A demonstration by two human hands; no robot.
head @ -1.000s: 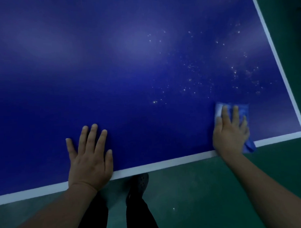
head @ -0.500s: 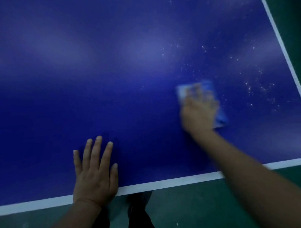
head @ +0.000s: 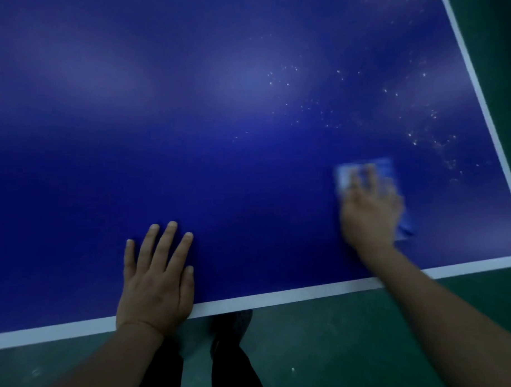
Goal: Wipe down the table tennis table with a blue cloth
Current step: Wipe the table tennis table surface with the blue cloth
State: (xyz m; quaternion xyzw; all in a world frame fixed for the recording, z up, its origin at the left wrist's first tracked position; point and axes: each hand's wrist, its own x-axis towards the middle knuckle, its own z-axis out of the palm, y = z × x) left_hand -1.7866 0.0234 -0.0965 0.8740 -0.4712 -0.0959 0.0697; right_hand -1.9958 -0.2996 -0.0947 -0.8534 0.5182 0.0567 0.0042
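My right hand [head: 369, 215] presses flat, fingers straight, on the blue cloth [head: 388, 171], which lies on the table tennis table [head: 218, 165] near its right corner; the hand is blurred. My left hand [head: 157, 280] rests open, fingers spread, at the near white edge line [head: 281, 298]. White specks [head: 420, 138] dot the surface beyond the cloth.

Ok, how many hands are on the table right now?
2. The left hand rests flat near the table's near white edge. The right hand, blurred, presses the blue cloth towards the right side, below the white specks.
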